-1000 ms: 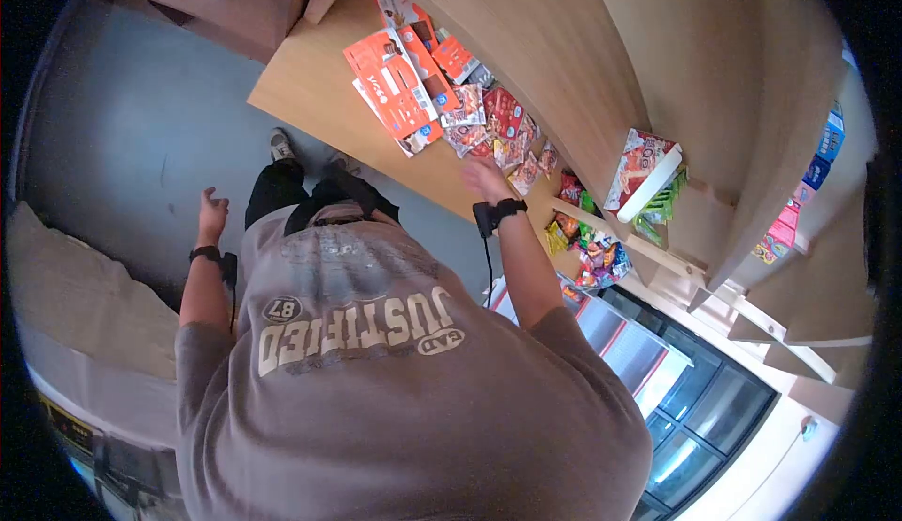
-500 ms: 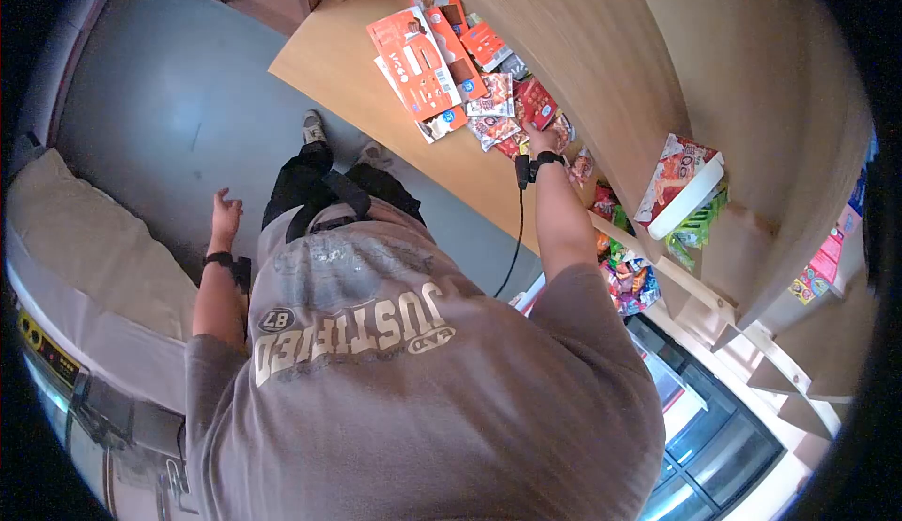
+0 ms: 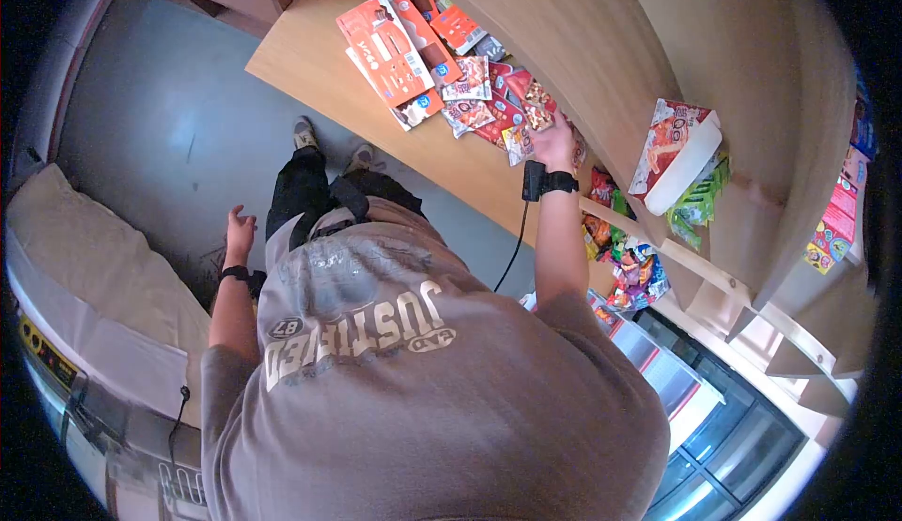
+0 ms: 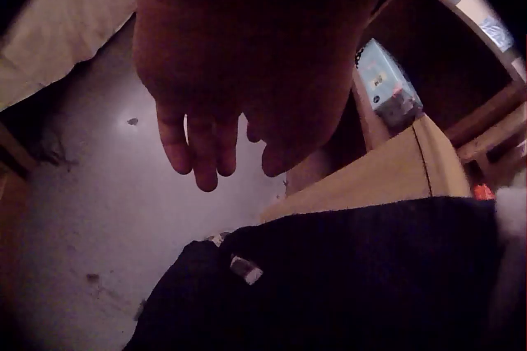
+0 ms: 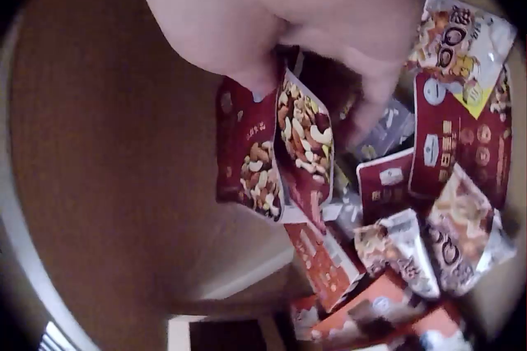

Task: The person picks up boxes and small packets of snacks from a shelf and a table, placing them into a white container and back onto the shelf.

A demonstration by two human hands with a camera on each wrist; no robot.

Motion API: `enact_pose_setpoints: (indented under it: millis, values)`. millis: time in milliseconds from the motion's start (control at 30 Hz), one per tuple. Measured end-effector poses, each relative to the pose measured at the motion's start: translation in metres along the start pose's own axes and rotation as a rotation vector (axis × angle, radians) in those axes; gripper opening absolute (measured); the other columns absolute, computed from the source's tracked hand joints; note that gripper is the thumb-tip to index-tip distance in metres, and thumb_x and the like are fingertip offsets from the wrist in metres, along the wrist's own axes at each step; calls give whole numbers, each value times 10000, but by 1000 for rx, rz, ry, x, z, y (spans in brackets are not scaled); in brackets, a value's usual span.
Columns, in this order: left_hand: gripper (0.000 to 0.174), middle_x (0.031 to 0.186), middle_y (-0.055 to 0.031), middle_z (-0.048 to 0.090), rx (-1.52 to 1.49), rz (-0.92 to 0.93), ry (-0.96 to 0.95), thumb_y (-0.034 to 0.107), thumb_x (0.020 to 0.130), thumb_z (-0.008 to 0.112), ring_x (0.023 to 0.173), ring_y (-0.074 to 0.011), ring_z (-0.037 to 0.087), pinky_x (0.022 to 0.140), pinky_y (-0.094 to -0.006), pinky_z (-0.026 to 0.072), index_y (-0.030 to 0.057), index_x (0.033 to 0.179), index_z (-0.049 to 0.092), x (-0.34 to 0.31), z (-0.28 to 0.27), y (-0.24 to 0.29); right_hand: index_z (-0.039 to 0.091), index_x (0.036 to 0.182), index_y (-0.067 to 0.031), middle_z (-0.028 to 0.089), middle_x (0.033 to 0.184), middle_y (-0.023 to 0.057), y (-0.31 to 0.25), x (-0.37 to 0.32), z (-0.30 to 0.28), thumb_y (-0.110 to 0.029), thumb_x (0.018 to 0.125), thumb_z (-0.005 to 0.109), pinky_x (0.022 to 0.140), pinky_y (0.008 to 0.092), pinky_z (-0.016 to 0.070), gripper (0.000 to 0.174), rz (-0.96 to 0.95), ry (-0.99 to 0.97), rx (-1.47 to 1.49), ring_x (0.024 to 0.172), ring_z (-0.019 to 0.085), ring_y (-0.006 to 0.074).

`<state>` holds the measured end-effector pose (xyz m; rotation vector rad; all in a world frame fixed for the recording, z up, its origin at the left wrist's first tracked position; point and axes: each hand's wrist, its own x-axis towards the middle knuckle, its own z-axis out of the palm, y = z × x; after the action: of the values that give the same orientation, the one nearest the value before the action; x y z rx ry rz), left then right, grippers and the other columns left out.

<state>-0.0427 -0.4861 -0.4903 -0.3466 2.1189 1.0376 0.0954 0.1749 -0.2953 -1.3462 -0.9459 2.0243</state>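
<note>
My right hand is over the snack pile on the wooden table, pinching a red packet of mixed nuts between thumb and fingers. In the right wrist view, another red nut-printed panel hangs right beside it; I cannot tell whether it is a second held packet. Other red packets lie under and beside the hand, with small white-and-brown snack packets near them. At my left side, the left hand hangs over the floor, its fingers loosely bent and holding nothing.
Flat orange boxes lie at the table's far end. A curved wooden panel borders the pile. On the right shelf stand a red-and-white box and green packets. Colourful bags sit below. A beige-covered surface is at left.
My right hand went down into the pile and now holds a red nut packet raised toward the wooden panel. The left hand stays hanging at my side. The head view shifted slightly.
</note>
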Motion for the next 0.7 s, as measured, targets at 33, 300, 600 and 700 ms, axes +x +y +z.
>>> enact_pose_setpoints:
  millis: [33, 300, 600, 700]
  values:
    - [526, 967, -142, 650, -10, -10, -9, 123, 834, 584, 768, -202, 637, 722, -329, 512, 21, 1312, 391, -6, 4, 10, 477, 1281, -76, 564, 1266, 136, 3, 0, 5, -207, 971, 478, 1033, 469, 389, 337, 102, -161, 42, 1174, 530, 292]
    - [494, 960, -142, 648, 19, 32, 13, 119, 857, 572, 778, -208, 638, 730, -327, 513, 33, 1313, 402, -16, 31, 21, 508, 1187, -53, 590, 1147, 139, 107, 22, 56, -258, 960, 526, 929, 467, 481, 306, 257, -372, -103, 1073, 567, 273]
    - [494, 916, -121, 635, 19, 33, 101, 119, 847, 581, 747, -195, 633, 700, -321, 504, 33, 1304, 411, -43, 34, -9, 641, 1060, 34, 683, 1045, 132, 78, 154, -56, -303, 859, 596, 832, 370, 500, 396, -416, 375, -1110, 889, 662, 253]
    - [511, 906, -116, 642, 44, -19, 125, 123, 840, 587, 739, -186, 630, 699, -319, 503, 31, 1309, 406, -61, 32, -8, 629, 1118, 18, 660, 1112, 153, 33, 118, -10, -341, 859, 591, 812, 376, 492, 445, -385, 398, -1605, 954, 651, 253]
